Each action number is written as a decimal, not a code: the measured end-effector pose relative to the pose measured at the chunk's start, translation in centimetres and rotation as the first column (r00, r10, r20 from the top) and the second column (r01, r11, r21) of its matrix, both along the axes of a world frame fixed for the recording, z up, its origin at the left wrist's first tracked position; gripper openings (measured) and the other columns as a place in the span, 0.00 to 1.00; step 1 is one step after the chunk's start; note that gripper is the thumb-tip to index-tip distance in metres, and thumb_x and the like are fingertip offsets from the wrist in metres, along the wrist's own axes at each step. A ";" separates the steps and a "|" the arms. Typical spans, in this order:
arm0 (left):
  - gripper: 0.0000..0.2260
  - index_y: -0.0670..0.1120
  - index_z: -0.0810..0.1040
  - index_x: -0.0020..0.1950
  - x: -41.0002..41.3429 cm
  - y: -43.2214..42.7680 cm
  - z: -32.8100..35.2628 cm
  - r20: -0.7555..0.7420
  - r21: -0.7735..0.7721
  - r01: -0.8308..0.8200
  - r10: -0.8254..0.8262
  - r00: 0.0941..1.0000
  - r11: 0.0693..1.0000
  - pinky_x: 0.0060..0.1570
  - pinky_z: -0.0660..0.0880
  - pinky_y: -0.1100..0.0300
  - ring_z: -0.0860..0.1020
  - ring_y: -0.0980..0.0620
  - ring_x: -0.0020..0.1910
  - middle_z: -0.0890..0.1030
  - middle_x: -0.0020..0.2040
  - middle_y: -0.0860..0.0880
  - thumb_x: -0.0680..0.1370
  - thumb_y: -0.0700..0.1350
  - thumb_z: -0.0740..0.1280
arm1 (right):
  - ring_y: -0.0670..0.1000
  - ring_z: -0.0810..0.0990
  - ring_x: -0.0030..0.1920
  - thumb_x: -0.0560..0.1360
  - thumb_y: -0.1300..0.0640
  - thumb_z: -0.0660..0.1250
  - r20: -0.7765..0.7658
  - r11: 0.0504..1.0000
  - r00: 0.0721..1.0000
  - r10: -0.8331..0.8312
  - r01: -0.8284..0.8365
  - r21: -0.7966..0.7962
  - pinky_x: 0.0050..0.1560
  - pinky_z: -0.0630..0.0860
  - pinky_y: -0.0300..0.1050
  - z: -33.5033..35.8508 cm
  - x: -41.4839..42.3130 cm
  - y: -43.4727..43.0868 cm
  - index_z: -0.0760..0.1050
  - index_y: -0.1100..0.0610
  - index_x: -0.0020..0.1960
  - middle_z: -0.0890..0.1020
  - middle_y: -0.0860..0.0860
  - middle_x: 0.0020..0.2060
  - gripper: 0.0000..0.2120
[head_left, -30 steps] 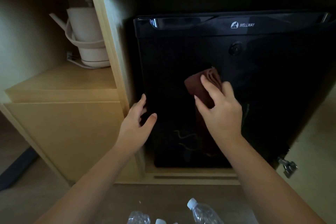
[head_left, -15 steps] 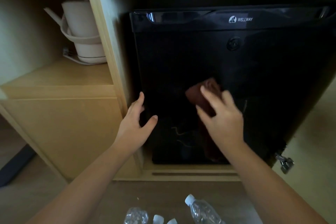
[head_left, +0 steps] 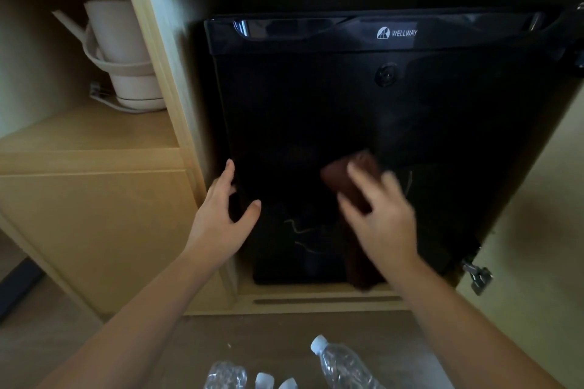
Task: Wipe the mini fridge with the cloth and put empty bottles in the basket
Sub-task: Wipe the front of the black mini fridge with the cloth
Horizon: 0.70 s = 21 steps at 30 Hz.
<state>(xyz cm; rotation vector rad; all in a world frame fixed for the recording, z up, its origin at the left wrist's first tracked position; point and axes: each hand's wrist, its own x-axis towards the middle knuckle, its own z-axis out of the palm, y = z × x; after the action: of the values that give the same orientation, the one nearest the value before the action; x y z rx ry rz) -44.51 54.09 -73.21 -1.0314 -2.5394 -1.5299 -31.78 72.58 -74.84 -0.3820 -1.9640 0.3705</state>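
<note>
The black mini fridge (head_left: 363, 98) stands in a wooden cabinet bay with its door closed. My right hand (head_left: 379, 215) presses a dark brown cloth (head_left: 347, 177) flat against the lower middle of the door; the hand is blurred by motion. My left hand (head_left: 218, 215) rests with straight fingers on the door's left edge, thumb spread. Several clear plastic bottles (head_left: 344, 366) with white caps lie on the floor at the bottom of the view. No basket is in sight.
A white kettle (head_left: 126, 57) sits on its base on the wooden shelf (head_left: 88, 136) to the left. The open cabinet door (head_left: 543, 230) with a metal hinge (head_left: 477, 275) stands at the right. Wooden floor lies below.
My right hand has slid the cloth down the fridge door. The left hand has stayed at the door's left edge. The camera has tipped, bringing more of the bottles into view.
</note>
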 end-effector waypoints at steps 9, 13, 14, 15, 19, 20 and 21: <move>0.41 0.55 0.40 0.75 1.3 1.6 0.2 0.088 0.032 -0.029 0.026 0.996 0.999 0.69 0.57 0.56 0.54 0.55 0.73 0.52 0.76 0.53 0.74 0.52 0.66 | 0.56 0.80 0.40 0.66 0.60 0.75 0.163 1.000 0.986 0.028 -0.030 0.009 0.43 0.80 0.48 -4.1 0.6 0.4 0.75 0.54 0.61 0.77 0.57 0.48 0.25; 0.43 0.53 0.38 0.75 2.2 2.1 0.2 0.076 0.010 -0.049 0.048 0.996 0.999 0.70 0.57 0.54 0.52 0.53 0.74 0.49 0.76 0.53 0.73 0.54 0.67 | 0.53 0.81 0.36 0.64 0.58 0.77 0.324 1.000 0.946 0.023 -0.025 0.003 0.36 0.81 0.48 -6.3 1.8 0.7 0.77 0.53 0.59 0.77 0.54 0.45 0.25; 0.43 0.53 0.38 0.75 2.2 2.2 0.2 0.071 0.006 -0.053 0.052 0.996 0.999 0.69 0.56 0.55 0.52 0.53 0.74 0.49 0.76 0.53 0.73 0.54 0.67 | 0.53 0.80 0.37 0.66 0.56 0.75 0.287 0.999 0.957 0.033 -0.030 -0.015 0.39 0.81 0.47 -5.4 1.8 0.7 0.76 0.52 0.60 0.77 0.54 0.45 0.24; 0.43 0.52 0.38 0.75 2.2 2.1 0.2 0.066 0.003 -0.054 0.053 0.996 0.999 0.69 0.56 0.55 0.52 0.53 0.74 0.49 0.76 0.53 0.72 0.54 0.67 | 0.53 0.80 0.38 0.68 0.54 0.72 0.212 0.999 0.976 0.044 -0.036 -0.038 0.41 0.80 0.46 -4.0 1.7 0.8 0.75 0.52 0.62 0.76 0.54 0.46 0.22; 0.43 0.52 0.39 0.75 1.8 1.9 0.1 0.043 -0.018 -0.057 0.058 0.997 0.998 0.69 0.57 0.55 0.53 0.54 0.73 0.50 0.76 0.53 0.72 0.54 0.68 | 0.48 0.75 0.45 0.71 0.54 0.69 -0.156 0.996 0.987 -0.038 0.025 -0.083 0.50 0.70 0.32 2.9 0.8 2.3 0.73 0.54 0.64 0.75 0.56 0.48 0.21; 0.44 0.52 0.39 0.75 1.8 2.0 0.1 0.039 -0.022 -0.062 0.063 0.997 0.998 0.69 0.58 0.55 0.53 0.54 0.73 0.50 0.75 0.53 0.72 0.54 0.68 | 0.46 0.74 0.46 0.71 0.55 0.69 -0.191 0.994 0.980 -0.053 0.034 -0.099 0.51 0.69 0.29 3.7 0.6 2.7 0.73 0.55 0.64 0.75 0.55 0.48 0.22; 0.44 0.52 0.39 0.75 1.8 2.1 0.1 0.038 -0.021 -0.068 0.069 0.997 0.997 0.69 0.58 0.54 0.53 0.54 0.73 0.51 0.75 0.53 0.72 0.55 0.68 | 0.46 0.74 0.46 0.71 0.56 0.70 -0.197 0.995 0.979 -0.048 0.029 -0.095 0.51 0.68 0.28 3.7 0.6 3.0 0.72 0.55 0.64 0.74 0.55 0.48 0.22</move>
<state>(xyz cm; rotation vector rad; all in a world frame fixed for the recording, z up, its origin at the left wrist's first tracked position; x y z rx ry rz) -42.68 56.17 -73.16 -0.9156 -2.5919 -1.5255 -31.21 75.53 -71.16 -0.4251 -1.7465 0.4580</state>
